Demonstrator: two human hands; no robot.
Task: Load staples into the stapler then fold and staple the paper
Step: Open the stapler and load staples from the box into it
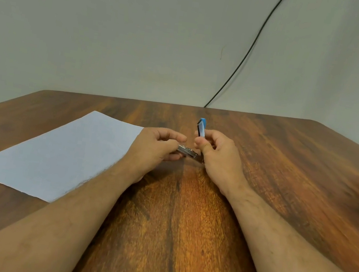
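The paper (59, 153) lies flat on the tabletop (284, 175), left of centre. Just right of it, near the middle, the left hand (156, 146) and the right hand (217, 157) meet over the stapler (191, 152). The stapler's lid (202, 127) stands up on the far side, against the right hand. Behind the tabletop rises a wall (119, 33), with a cable (252, 46) running down it to the far edge.

Plain office-like room: wooden table (284, 175), bare wall (119, 33), black cable (252, 49).
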